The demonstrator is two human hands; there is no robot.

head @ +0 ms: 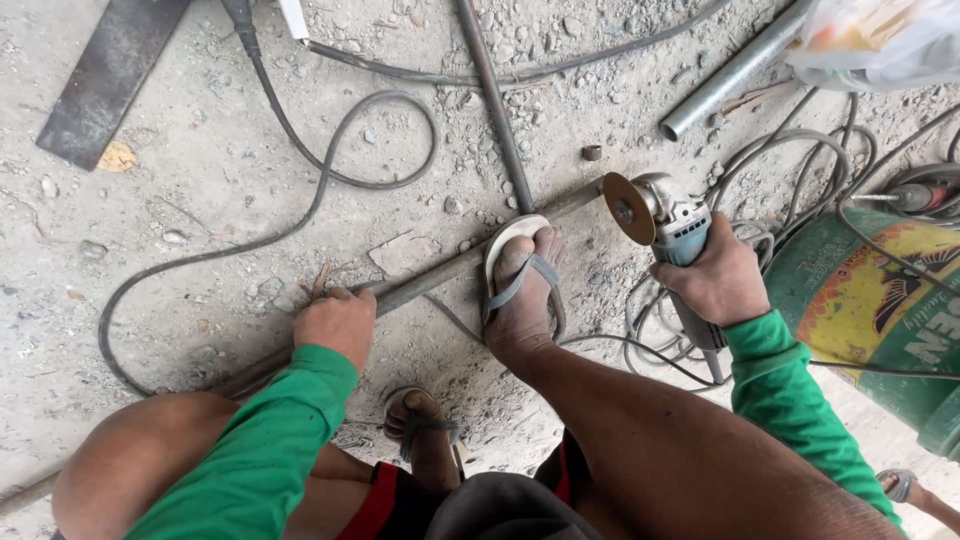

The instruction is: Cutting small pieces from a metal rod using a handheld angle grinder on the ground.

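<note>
Knees and thighs fill the bottom of the head view, with green sleeves running forward from them. Just past the left knee, the left hand (338,322) lies on a long steel rod (440,272) with its fingers curled down over it, gripping it against the floor. That rod runs on a slant from the lower left corner up to the right, where its far end meets the disc of an angle grinder (665,222). One foot in a pale sandal (520,270) stands on the rod between the two hands, pinning it.

The right hand (718,282) has its fingers wrapped tightly round the grinder's grey-blue body; the worn, rust-coloured disc (629,208) sits at the rod's end, though whether it touches the steel is hard to tell. A second sandalled foot shows between the knees, partly hidden by shorts.

Much is cut off — a green drum (860,300) with a printed label leaves the right edge, a plastic bag (880,40) the top right corner, and a flat dark steel bar (105,80) the top left. The rod's lower end is hidden behind the left leg.

Rough concrete floor (200,180) — dusty, strewn with gravel and chips — carries it all. Black cables (330,170) loop across it, a thinner rod (495,105) crosses the first, and a grey pipe (735,70) lies near the bag.
</note>
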